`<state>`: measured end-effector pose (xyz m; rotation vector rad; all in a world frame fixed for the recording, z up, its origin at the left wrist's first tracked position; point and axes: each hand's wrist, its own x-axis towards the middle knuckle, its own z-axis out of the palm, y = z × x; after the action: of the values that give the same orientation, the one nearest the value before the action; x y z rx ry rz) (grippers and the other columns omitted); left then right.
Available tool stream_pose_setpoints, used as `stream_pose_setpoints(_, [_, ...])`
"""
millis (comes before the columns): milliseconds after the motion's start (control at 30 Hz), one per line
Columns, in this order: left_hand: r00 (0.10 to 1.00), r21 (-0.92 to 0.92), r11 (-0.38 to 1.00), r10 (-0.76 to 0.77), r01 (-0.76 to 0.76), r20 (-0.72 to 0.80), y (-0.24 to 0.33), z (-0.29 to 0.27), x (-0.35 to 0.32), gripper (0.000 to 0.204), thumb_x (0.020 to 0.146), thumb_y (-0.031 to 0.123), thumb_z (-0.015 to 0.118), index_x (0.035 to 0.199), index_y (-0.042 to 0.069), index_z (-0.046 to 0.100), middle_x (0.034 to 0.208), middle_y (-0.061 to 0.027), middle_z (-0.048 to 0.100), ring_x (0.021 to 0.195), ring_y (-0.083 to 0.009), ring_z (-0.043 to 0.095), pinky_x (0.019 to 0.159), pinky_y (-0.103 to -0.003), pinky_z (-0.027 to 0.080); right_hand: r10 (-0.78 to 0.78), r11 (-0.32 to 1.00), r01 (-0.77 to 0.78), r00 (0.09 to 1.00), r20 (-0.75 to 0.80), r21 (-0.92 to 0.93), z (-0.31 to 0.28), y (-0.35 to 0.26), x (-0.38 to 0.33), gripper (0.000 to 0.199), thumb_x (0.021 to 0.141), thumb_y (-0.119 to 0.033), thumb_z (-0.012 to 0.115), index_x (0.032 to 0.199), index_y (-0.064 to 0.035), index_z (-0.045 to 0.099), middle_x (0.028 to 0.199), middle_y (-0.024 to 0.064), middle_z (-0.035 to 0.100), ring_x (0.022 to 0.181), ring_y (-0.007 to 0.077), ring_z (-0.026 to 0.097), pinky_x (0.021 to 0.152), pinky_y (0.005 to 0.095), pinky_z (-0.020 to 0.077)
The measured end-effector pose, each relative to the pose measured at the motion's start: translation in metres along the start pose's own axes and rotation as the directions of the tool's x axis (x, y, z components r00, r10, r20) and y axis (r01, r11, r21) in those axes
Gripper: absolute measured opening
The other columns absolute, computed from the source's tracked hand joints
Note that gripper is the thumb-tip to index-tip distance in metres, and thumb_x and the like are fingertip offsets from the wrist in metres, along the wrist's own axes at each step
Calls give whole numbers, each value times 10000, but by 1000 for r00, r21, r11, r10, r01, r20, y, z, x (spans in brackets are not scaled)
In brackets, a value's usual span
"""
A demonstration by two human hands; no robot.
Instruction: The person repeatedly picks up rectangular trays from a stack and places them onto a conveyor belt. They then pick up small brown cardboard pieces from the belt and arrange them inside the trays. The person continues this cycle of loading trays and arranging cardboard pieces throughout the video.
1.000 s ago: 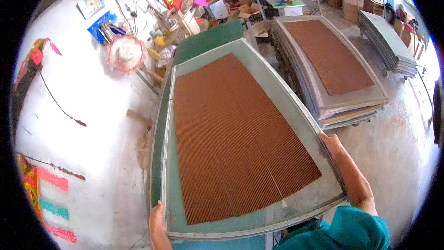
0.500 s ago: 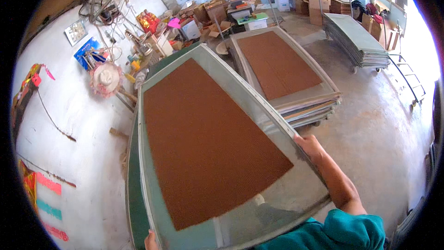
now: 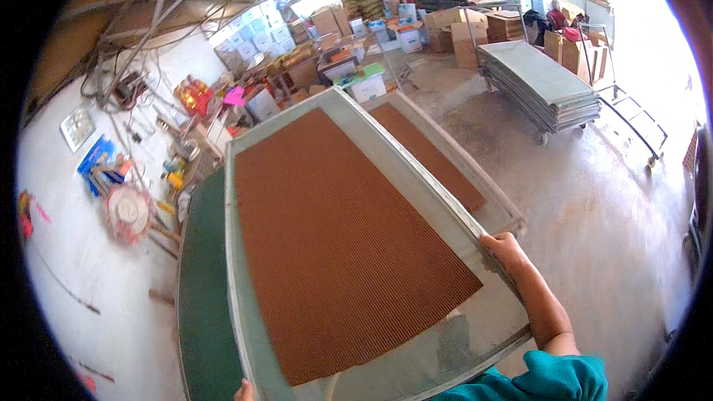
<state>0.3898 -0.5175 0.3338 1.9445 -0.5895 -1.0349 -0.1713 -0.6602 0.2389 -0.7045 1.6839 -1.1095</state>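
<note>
Both my hands carry a large screen frame (image 3: 232,267), pale-rimmed and with a see-through mesh. On it lies a finely ribbed brown sheet (image 3: 342,252), wider toward me. My right hand (image 3: 506,251) grips the right rim near its close end. At the bottom edge my left hand (image 3: 243,390) is wrapped on the left rim, only its upper part showing. Past the right rim, partly covered by the carried frame, is a second frame (image 3: 496,197) with another brown sheet (image 3: 438,152).
A dark green board (image 3: 200,289) stretches along the left. At the right stand a wheeled stack of frames (image 3: 538,78) and a metal trolley (image 3: 631,115). Cartons (image 3: 468,41) and clutter fill the back. A straw hat (image 3: 128,212) hangs on the left wall.
The carried frame now overlaps more of the second frame and shows more of the green board on its left. My view has swung up and turned. Both hands keep their grip.
</note>
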Motion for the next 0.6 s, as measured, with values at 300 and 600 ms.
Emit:
stream_pose_setpoints(300, [993,-4,1000,-16,16,121,120,231,147,461,923,351,433,1185,-25,489,1211,-122,489,1094,-213,464,917,-333,374,95,993,-102,988,-125,-55,-66,-109,215,434,822,-351,612,749,75,645,623,118,600,513,193,578,477,334,443])
stream_pose_setpoints(600, [975,-34,986,-153,160,158,110,349,219,497,937,349,408,1253,-32,452,1289,-128,455,1170,-215,437,969,-332,356,134,958,-176,973,-188,-226,-76,-100,365,438,803,-399,595,701,23,655,554,94,593,452,180,564,457,339,459])
